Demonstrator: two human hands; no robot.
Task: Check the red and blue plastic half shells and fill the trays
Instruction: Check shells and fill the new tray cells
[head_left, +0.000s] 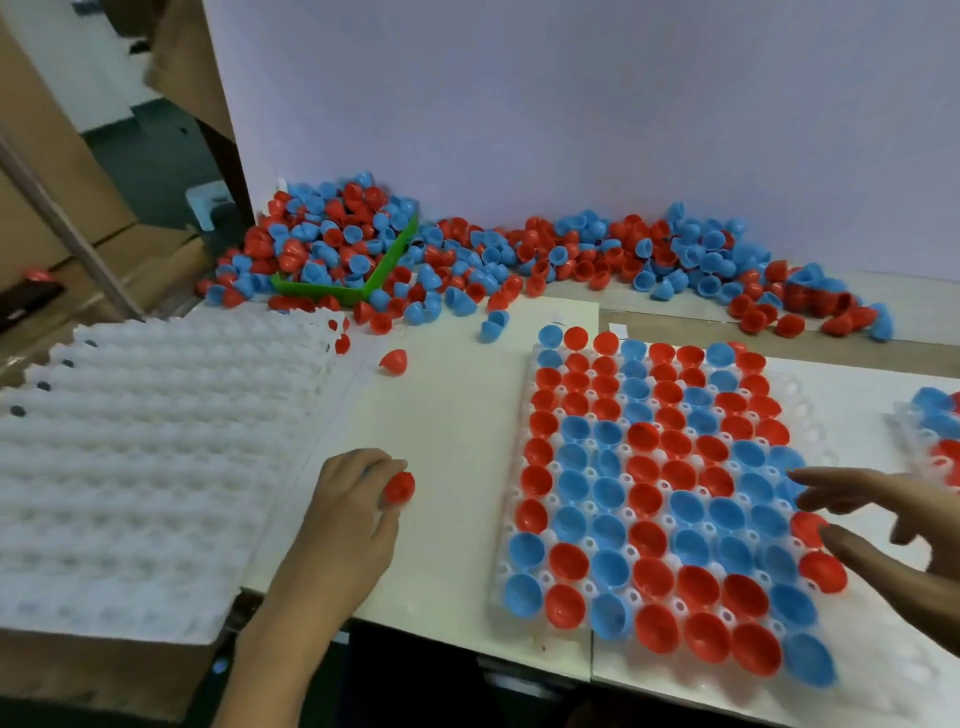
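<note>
A white tray (810, 415) in front of me on the right holds several red and blue half shells, hollow sides up. My right hand (857, 525) reaches over the tray's right edge with fingers spread and relaxed, its thumb near a red shell (823, 571). My left hand (353, 509) rests on the table left of the tray, fingers curled round a red half shell (399, 487). A long pile of loose red and blue shells (519, 254) lies along the back wall.
A stack of white trays with no shells in them (145, 457) fills the left side on a cardboard box. A green bin (358, 291) sits in the pile at the back left. One red shell (394, 361) lies alone on the table. Another filled tray (935, 431) shows at the right edge.
</note>
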